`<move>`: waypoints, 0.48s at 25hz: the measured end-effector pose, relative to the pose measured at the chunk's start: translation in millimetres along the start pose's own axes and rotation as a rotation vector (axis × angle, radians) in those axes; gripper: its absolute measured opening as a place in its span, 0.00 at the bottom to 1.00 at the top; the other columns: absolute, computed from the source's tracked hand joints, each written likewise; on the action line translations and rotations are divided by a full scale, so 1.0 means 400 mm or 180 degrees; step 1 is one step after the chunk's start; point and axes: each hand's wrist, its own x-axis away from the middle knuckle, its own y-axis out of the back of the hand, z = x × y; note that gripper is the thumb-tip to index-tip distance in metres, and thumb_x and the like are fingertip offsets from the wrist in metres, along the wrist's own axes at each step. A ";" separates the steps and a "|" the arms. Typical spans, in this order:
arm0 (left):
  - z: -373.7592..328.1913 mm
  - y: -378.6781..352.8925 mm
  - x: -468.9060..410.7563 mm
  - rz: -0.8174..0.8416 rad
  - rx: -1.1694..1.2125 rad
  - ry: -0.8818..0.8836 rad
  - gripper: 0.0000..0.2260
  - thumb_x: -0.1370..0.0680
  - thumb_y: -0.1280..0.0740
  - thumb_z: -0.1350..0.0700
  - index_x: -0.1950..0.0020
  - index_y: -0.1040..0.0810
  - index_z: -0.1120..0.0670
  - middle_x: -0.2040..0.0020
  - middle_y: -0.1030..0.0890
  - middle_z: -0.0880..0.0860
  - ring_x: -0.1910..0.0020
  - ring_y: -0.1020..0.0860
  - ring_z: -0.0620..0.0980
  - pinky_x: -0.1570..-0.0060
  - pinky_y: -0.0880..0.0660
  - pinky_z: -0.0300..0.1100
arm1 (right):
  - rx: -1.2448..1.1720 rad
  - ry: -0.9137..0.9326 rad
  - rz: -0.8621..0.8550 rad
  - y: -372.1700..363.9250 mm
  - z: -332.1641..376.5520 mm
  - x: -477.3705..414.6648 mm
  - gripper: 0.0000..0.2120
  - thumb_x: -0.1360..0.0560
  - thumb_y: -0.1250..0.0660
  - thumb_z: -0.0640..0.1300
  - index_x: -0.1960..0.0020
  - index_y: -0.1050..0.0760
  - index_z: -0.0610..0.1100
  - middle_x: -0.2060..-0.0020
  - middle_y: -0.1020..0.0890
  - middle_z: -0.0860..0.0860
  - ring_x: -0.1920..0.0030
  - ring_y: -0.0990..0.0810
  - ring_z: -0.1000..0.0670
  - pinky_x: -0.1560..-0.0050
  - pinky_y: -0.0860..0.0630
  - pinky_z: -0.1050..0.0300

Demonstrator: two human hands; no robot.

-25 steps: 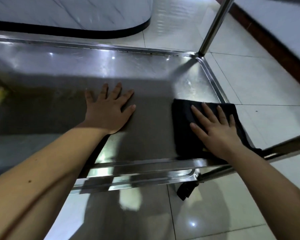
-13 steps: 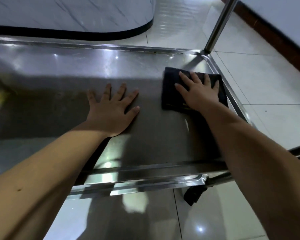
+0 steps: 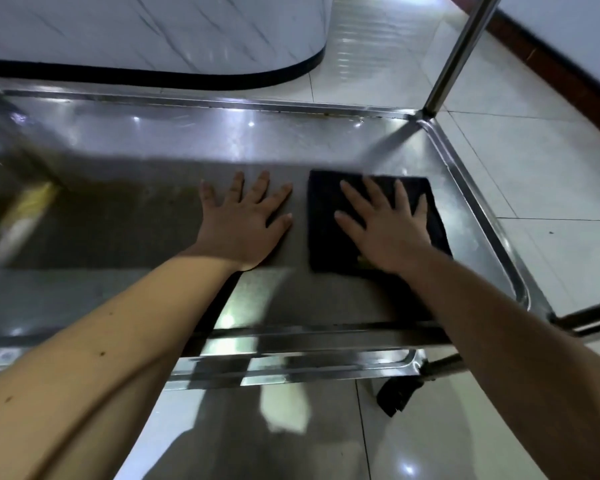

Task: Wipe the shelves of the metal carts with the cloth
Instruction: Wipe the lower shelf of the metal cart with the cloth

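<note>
The right hand (image 3: 388, 230) lies flat, right of the frame's centre, with its fingers straight and spread and its palm pressing down on a dark folded cloth (image 3: 324, 233). The fingertips point toward the top of the frame and stop short of the cloth's far edge. The cloth lies flat on the cart's metal shelf (image 3: 187, 140); its right side is near the shelf's raised rim (image 3: 465, 192) but apart from it.

Just to the left of the cloth, the left hand (image 3: 243, 226) rests on bare metal, palm down and fingers fanned out. Its thumb tip is very close to the cloth's left edge, but whether they touch cannot be told. Both bare forearms come in from the bottom corners of the frame.

The shelf fills the middle band of the frame and reflects the lights above. A blurred yellow patch (image 3: 39, 199) shows at its left side. At the shelf's upper-right corner a round metal post (image 3: 461, 53) stands upright. Below the near edge the rim of a lower shelf (image 3: 291, 368) shows, with a black caster (image 3: 397, 393) beside it at the lower right.

Glossy pale floor tiles (image 3: 551, 174) surround the cart. A white counter base (image 3: 153, 29) with a black strip along its foot curves across the upper left, and a dark red skirting board (image 3: 568, 74) runs along the upper right.
</note>
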 end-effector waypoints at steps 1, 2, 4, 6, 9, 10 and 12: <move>0.000 0.000 0.001 -0.0045 0.0016 0.0003 0.25 0.19 0.55 0.37 0.22 0.54 0.35 0.20 0.56 0.45 0.21 0.57 0.55 0.30 0.60 0.69 | -0.0096 0.0073 0.0036 -0.011 0.020 0.083 0.30 0.25 0.61 0.69 0.25 0.65 0.67 0.22 0.62 0.57 0.23 0.64 0.37 0.29 0.63 0.30; 0.000 -0.001 0.001 -0.0093 0.0039 0.0008 0.24 0.19 0.55 0.38 0.22 0.54 0.35 0.20 0.55 0.45 0.21 0.56 0.55 0.29 0.60 0.69 | -0.0160 0.0158 0.0119 -0.020 0.038 0.164 0.31 0.28 0.66 0.71 0.26 0.68 0.68 0.22 0.63 0.58 0.23 0.65 0.38 0.30 0.64 0.31; 0.000 -0.006 -0.001 -0.0176 0.0105 0.0038 0.23 0.18 0.55 0.39 0.22 0.53 0.35 0.20 0.54 0.44 0.21 0.56 0.55 0.29 0.60 0.68 | -0.0122 0.0243 0.0227 -0.028 0.053 0.248 0.33 0.33 0.71 0.72 0.29 0.72 0.70 0.23 0.66 0.59 0.24 0.67 0.38 0.30 0.66 0.31; -0.001 -0.010 -0.002 -0.0259 0.0136 0.0092 0.23 0.18 0.55 0.40 0.22 0.52 0.35 0.20 0.54 0.44 0.21 0.55 0.54 0.28 0.59 0.67 | -0.0077 0.0148 0.0098 -0.024 0.049 0.188 0.31 0.30 0.68 0.73 0.28 0.70 0.71 0.23 0.64 0.59 0.24 0.65 0.37 0.30 0.65 0.30; -0.006 -0.014 -0.002 -0.0326 0.0184 0.0345 0.24 0.19 0.54 0.39 0.22 0.52 0.37 0.20 0.53 0.45 0.21 0.56 0.57 0.28 0.61 0.66 | -0.0141 -0.0152 -0.0192 0.007 0.054 -0.055 0.28 0.22 0.57 0.68 0.25 0.61 0.68 0.21 0.57 0.56 0.23 0.60 0.36 0.30 0.63 0.27; -0.003 -0.015 -0.001 -0.0328 0.0165 0.0451 0.25 0.19 0.54 0.38 0.22 0.52 0.37 0.20 0.54 0.46 0.21 0.57 0.59 0.28 0.62 0.67 | -0.0231 -0.0225 -0.0190 0.019 0.067 -0.140 0.28 0.22 0.56 0.67 0.24 0.59 0.66 0.21 0.55 0.55 0.23 0.60 0.35 0.30 0.63 0.27; 0.001 -0.019 -0.002 -0.0309 0.0103 0.0568 0.27 0.20 0.54 0.36 0.22 0.53 0.38 0.19 0.54 0.47 0.22 0.57 0.61 0.29 0.62 0.67 | -0.0457 -0.0372 -0.0207 0.035 0.098 -0.262 0.29 0.22 0.57 0.68 0.23 0.56 0.64 0.21 0.54 0.53 0.23 0.60 0.34 0.31 0.65 0.26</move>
